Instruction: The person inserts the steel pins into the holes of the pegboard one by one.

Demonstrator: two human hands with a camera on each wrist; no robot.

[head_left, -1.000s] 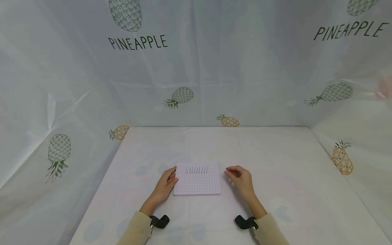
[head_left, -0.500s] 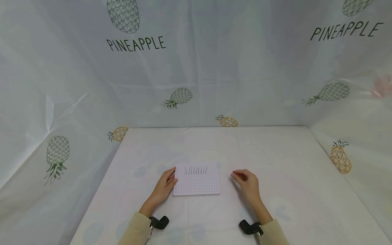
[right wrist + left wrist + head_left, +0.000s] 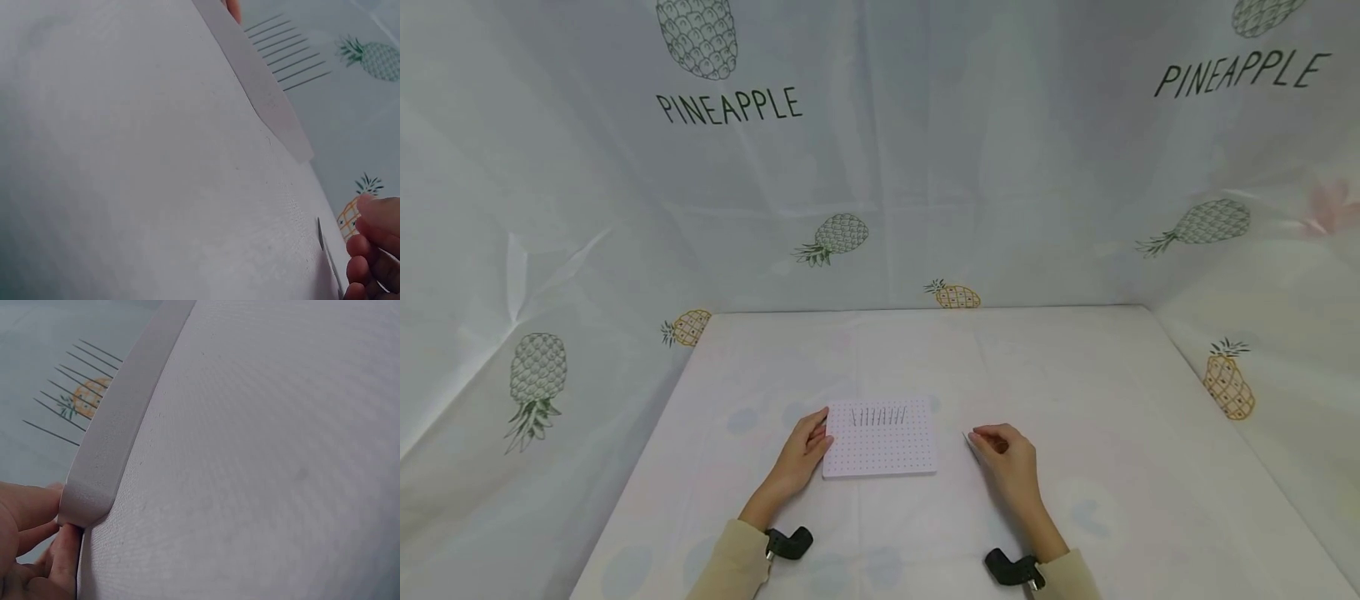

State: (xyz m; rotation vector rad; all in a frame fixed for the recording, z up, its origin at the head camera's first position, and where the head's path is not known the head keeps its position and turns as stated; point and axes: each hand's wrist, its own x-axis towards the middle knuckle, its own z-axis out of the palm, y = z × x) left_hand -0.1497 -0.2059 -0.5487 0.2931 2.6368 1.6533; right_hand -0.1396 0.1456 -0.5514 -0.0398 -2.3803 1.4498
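A white pegboard (image 3: pixel 880 454) with a grid of small holes lies on the table. Several thin metal pins (image 3: pixel 880 416) stand in a row near its far edge; they also show in both wrist views. My left hand (image 3: pixel 801 454) grips the board's left side, with its fingers (image 3: pixel 34 506) at the board's corner in the left wrist view. Off the board's right side, my right hand (image 3: pixel 1011 467) hovers low with curled fingertips close together. Beside those fingers lies a thin dark pointed sliver (image 3: pixel 321 234); whether the fingers hold anything I cannot tell.
A pale cloth covers the table (image 3: pixel 1075 367). Pineapple-printed sheeting (image 3: pixel 895 183) rises behind the table and along both sides. Black wrist-worn devices (image 3: pixel 790 543) sit at both sleeve cuffs.
My right hand has moved right and slightly nearer the body, away from the board's edge. The thin dark sliver now shows beside it. My left hand and the board stay together in place.
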